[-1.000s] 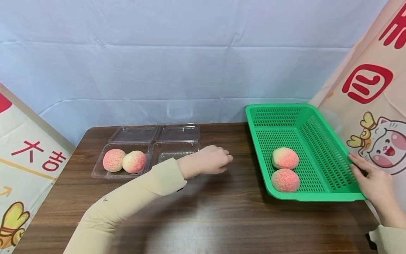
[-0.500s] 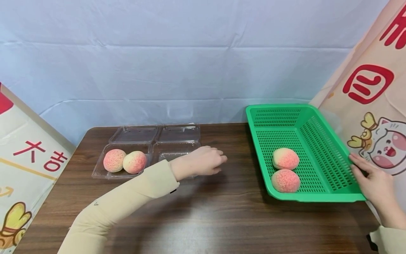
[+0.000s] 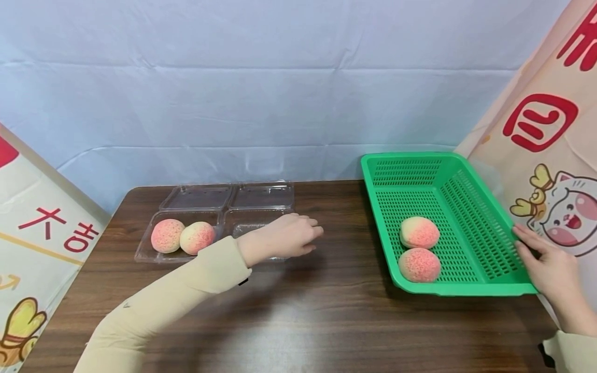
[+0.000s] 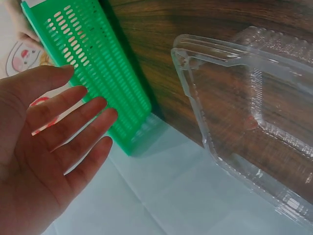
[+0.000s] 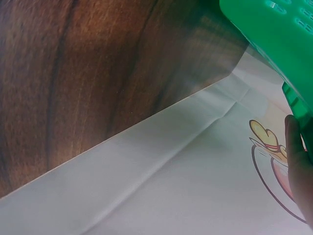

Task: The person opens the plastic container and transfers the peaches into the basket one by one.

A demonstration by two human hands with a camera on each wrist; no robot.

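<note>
While the right hand [image 3: 552, 269] held the green basket [image 3: 466, 288] by its right rim, near the front corner, we saw the left hand [image 3: 284, 235] hover above the bench [image 3: 326, 321], its fingers loose and a little spread, with nothing in its grasp. We found it at the near right corner of the right box [image 3: 242, 228], partly in front of it from the head view; the left wrist view showed us the bare palm, with the box off to one side and the basket beyond the fingertips.

Of the right hand, we made out the thumb and a finger at the rim, but how the other fingers lay we could not tell.

In the basket, towards its left front corner, we counted two peaches, a pale one [image 3: 420, 232] behind a pinker one [image 3: 419, 264], apparently touching. Two more, a pink one [image 3: 167, 235] and a yellowish one [image 3: 197, 238], sat side by side in the left box [image 3: 145, 253]. Both boxes were clear, placed next to each other, and their lids [image 3: 198, 197] lay folded back behind them.

Behind the bench we had a pale blue cloth [image 3: 280, 103], with printed banners at the right [image 3: 541, 122] and left.
</note>
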